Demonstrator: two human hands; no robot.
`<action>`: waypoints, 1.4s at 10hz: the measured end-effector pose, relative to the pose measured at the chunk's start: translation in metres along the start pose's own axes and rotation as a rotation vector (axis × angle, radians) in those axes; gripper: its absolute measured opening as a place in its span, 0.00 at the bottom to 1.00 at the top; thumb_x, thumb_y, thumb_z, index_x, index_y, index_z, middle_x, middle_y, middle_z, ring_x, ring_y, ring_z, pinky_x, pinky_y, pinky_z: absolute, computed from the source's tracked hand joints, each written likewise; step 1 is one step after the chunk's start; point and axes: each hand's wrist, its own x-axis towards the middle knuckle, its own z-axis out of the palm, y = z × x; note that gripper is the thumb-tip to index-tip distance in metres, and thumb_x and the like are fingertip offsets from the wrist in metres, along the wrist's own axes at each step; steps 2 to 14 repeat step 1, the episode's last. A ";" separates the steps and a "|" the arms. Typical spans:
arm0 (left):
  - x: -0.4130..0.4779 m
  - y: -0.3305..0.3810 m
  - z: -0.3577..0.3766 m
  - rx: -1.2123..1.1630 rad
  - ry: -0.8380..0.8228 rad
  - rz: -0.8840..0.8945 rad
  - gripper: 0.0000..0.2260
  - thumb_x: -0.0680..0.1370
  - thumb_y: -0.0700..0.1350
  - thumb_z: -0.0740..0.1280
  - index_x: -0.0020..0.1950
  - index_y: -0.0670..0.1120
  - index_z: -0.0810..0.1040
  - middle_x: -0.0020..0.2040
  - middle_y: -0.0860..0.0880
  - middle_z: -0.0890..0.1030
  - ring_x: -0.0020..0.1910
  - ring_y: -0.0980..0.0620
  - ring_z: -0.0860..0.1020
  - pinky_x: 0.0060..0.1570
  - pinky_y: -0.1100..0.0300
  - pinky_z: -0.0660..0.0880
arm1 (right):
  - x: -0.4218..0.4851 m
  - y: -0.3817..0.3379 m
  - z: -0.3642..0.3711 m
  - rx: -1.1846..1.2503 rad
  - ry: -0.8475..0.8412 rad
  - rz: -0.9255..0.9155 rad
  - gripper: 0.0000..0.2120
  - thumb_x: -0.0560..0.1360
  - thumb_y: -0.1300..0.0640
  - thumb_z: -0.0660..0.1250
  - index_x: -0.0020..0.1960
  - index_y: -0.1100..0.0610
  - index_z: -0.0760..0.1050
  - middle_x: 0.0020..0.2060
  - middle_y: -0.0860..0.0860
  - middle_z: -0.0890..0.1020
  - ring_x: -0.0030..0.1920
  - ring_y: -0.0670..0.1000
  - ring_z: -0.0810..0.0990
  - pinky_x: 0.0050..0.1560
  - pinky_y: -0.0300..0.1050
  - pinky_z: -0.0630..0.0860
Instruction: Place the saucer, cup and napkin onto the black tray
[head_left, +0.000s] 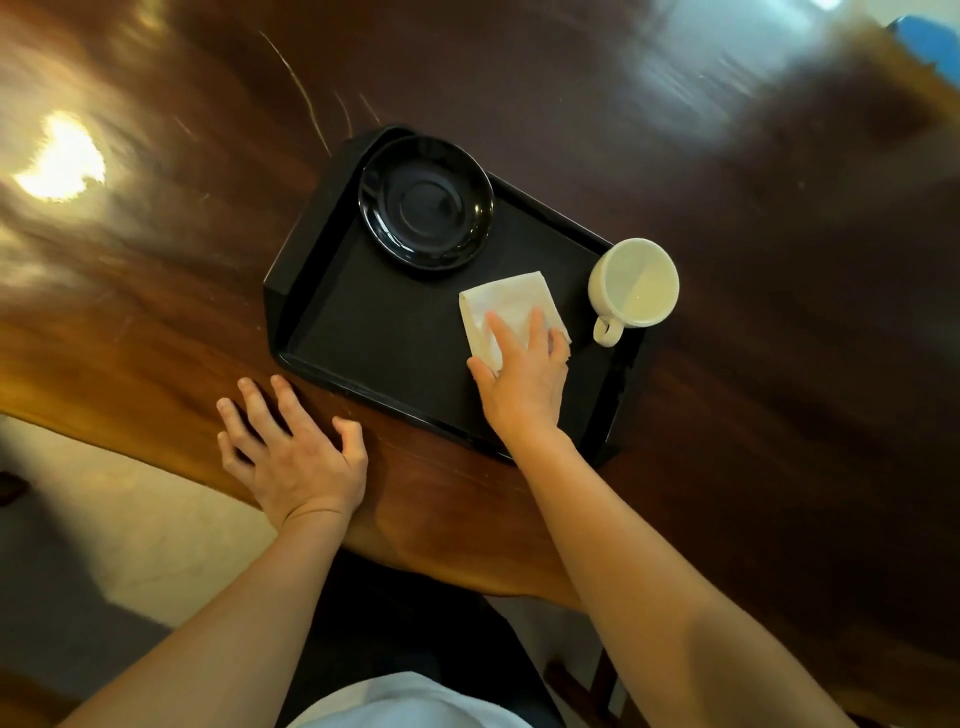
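The dark, glossy wooden tabletop (675, 156) runs wide under me, its near edge curving just below my wrists, with plenty of bare wood on every side. On it sits the black rectangular plastic tray (322, 312) with clipped corners, turned at an angle to me, its raised rim fencing in a flat floor that is mostly open through the middle and left. The round black glazed saucer (426, 202) lies in the tray's far corner, close against the rim there, I judge so the rest of the floor stays free. The white ceramic cup (635, 283) stands at the tray's right edge, handle toward me; I cannot tell whether it rests fully inside the rim or partly over it. My left hand (293, 457) lies flat on the wood just beside the tray's near rim, fingers spread and holding nothing, likely bracing me. My right hand (524, 384) reaches over the near rim, its grip loosely open, fingers laid on top of the folded white paper napkin (498, 306) rather than pinched around it; whether the thumb catches an edge I cannot see. The napkin lies flat on the tray floor between saucer and cup, clear of both, so I judge placement is nearly finished, and my hand can draw back over the low rim unhindered.
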 end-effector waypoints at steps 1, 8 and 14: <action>-0.004 0.005 -0.015 -0.014 -0.077 -0.042 0.34 0.79 0.59 0.60 0.81 0.43 0.60 0.82 0.38 0.58 0.81 0.34 0.55 0.76 0.36 0.52 | -0.009 -0.004 -0.014 -0.027 -0.018 -0.025 0.28 0.77 0.44 0.69 0.73 0.47 0.65 0.77 0.57 0.61 0.75 0.63 0.56 0.72 0.64 0.61; -0.004 0.005 -0.015 -0.014 -0.077 -0.042 0.34 0.79 0.59 0.60 0.81 0.43 0.60 0.82 0.38 0.58 0.81 0.34 0.55 0.76 0.36 0.52 | -0.009 -0.004 -0.014 -0.027 -0.018 -0.025 0.28 0.77 0.44 0.69 0.73 0.47 0.65 0.77 0.57 0.61 0.75 0.63 0.56 0.72 0.64 0.61; -0.004 0.005 -0.015 -0.014 -0.077 -0.042 0.34 0.79 0.59 0.60 0.81 0.43 0.60 0.82 0.38 0.58 0.81 0.34 0.55 0.76 0.36 0.52 | -0.009 -0.004 -0.014 -0.027 -0.018 -0.025 0.28 0.77 0.44 0.69 0.73 0.47 0.65 0.77 0.57 0.61 0.75 0.63 0.56 0.72 0.64 0.61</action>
